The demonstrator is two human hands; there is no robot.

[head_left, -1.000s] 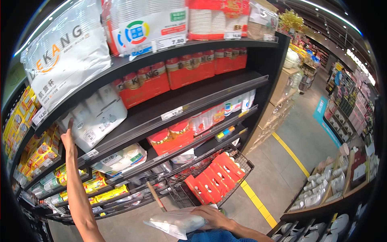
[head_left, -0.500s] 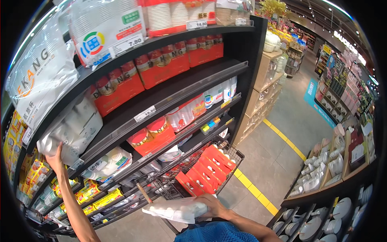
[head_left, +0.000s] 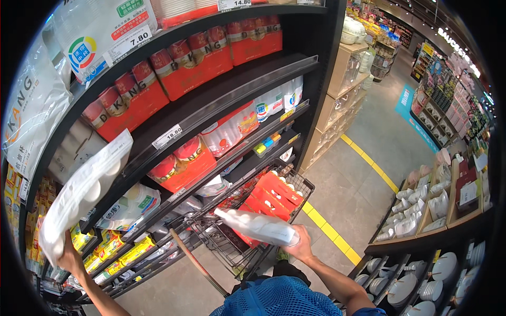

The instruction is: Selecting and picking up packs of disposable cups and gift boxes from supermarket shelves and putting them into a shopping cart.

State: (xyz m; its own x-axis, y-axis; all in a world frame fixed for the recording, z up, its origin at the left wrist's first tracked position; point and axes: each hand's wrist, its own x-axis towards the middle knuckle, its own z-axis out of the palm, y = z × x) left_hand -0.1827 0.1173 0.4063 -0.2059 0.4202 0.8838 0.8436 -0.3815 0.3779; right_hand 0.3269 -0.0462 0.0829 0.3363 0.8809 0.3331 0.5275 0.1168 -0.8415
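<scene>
My left hand (head_left: 71,258) is closed on the lower end of a long white plastic-wrapped pack (head_left: 79,197), with round cup-like shapes showing through the film. It stands tilted in front of the shelf at the left. My right hand (head_left: 301,242) grips the end of a similar white wrapped pack (head_left: 257,225), held over the near part of a black wire shopping cart (head_left: 211,239). Several red packages (head_left: 271,195) lie in the cart beyond that pack.
A dark shelf unit (head_left: 237,100) on the left carries red cup packs (head_left: 190,63) and clear-wrapped white packs (head_left: 132,208). The cart's handle (head_left: 192,258) is close to me. White dishes (head_left: 429,289) fill a rack at the right. A yellow floor line (head_left: 329,234) runs between.
My left hand has brought a white pack off the shelf, out toward me. My right hand has shifted the other pack up and right over the cart. The view has moved slightly.
</scene>
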